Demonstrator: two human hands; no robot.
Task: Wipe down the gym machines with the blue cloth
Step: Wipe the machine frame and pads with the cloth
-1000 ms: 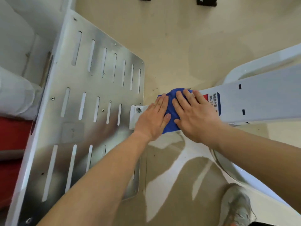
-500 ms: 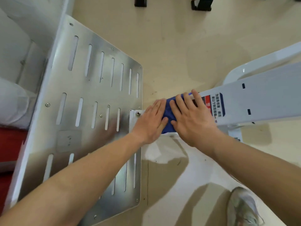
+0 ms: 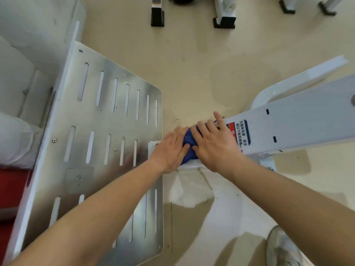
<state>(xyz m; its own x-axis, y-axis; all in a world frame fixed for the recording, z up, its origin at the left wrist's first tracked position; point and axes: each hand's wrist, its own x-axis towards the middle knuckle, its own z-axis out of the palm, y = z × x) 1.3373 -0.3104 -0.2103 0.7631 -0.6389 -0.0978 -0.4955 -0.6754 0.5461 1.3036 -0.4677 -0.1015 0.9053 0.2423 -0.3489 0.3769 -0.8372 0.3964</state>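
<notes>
The crumpled blue cloth [image 3: 188, 139] is pressed onto the end of the white metal machine beam [image 3: 297, 127] by the left hand [image 3: 171, 150] and right hand [image 3: 215, 146]. Both are laid flat, side by side, fingers straight. The cloth seems mostly hidden under the palms. A slotted brushed-steel footplate [image 3: 107, 131] lies left of them.

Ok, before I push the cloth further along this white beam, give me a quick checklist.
1. Both hands on the blue cloth: ok, left hand and right hand press it with straight fingers.
2. Cloth on the white beam: ok, at its end beside the slotted metal footplate.
3. Cloth spread out: not ok, it is bunched between the hands.
4. Beam ahead unobstructed: ok, only the flat warning label lies there.
5. Wiped part clean: cannot tell.
</notes>
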